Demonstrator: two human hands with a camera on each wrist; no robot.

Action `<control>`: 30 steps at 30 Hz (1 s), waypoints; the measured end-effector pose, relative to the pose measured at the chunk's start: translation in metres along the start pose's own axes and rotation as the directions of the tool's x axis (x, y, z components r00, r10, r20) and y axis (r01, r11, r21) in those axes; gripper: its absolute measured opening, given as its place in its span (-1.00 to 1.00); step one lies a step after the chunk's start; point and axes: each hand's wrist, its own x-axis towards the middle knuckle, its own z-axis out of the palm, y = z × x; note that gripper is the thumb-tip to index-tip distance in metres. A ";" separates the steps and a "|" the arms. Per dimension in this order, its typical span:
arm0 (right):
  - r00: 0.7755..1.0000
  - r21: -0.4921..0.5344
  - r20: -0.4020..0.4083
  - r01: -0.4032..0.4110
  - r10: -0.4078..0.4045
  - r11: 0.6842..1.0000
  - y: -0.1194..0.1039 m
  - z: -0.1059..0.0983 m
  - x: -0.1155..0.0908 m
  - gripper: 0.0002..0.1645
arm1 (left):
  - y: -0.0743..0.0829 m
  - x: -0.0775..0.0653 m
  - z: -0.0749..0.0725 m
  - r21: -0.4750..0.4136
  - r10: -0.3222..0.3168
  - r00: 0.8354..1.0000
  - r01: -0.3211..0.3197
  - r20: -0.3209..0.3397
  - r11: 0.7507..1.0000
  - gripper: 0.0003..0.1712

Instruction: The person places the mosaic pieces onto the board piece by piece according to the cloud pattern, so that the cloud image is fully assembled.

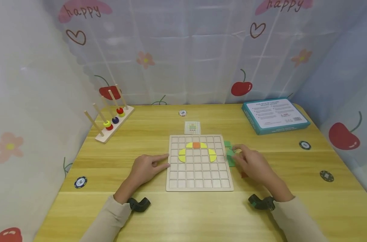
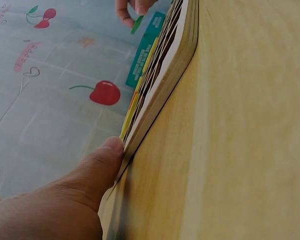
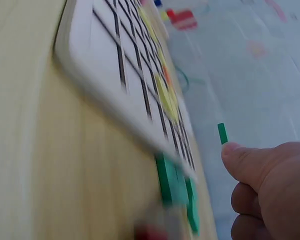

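While the pegged rack (image 1: 121, 121) occupies the far left of the counter (image 1: 195, 215), the left hand (image 1: 145, 168) has its grip apart, thumb and finger extended against the left edge of the wooden grid board (image 1: 198, 174). The board looks stiff, flat and light enough to skid if nudged; its rim is the place to steady it. Yellow curved tiles (image 1: 182, 158) and an orange square tile (image 1: 196, 145) lie in its upper cells, with bare cells below. Just beyond the right edge, the right hand (image 1: 253, 164) has its grip pinched on a thin green tile (image 3: 222, 133), probably light, rigid and slick, best taken by its edges. Loose green tiles (image 1: 230, 161) crowd that rim; farther right, open counter leaves room before the poker chip (image 1: 305, 145).
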 end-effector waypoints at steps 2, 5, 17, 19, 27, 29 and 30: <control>0.998 0.010 0.044 0.034 -0.034 0.999 -0.016 0.010 0.012 -0.66 | 0.000 0.000 0.000 -0.001 0.005 1.000 -0.005 -0.001 1.000 -0.51; 0.994 0.018 0.078 0.082 -0.083 0.996 -0.038 0.025 0.030 -0.67 | 0.000 0.000 -0.001 -0.004 0.008 1.000 -0.008 0.001 1.000 -0.51; 0.982 -0.013 0.160 0.106 -0.103 0.994 -0.082 0.070 0.075 -0.65 | 0.001 -0.002 -0.002 -0.020 0.028 0.999 -0.028 -0.017 0.999 -0.54; 0.982 -0.023 0.161 0.099 -0.094 0.995 -0.083 0.073 0.076 -0.65 | 0.001 -0.002 -0.002 -0.015 0.027 1.000 -0.027 -0.011 1.000 -0.53; 0.982 0.002 0.154 0.106 -0.105 0.994 -0.081 0.074 0.075 -0.64 | 0.002 -0.001 -0.004 -0.007 0.041 0.999 -0.041 -0.024 0.999 -0.55; 0.982 0.013 0.148 0.113 -0.113 0.994 -0.080 0.074 0.075 -0.64 | 0.002 -0.001 -0.004 -0.015 0.047 0.998 -0.048 -0.028 0.999 -0.55; 0.982 0.018 0.144 0.118 -0.120 0.993 -0.080 0.073 0.075 -0.65 | 0.002 -0.001 -0.004 -0.015 0.049 0.998 -0.050 -0.030 0.999 -0.55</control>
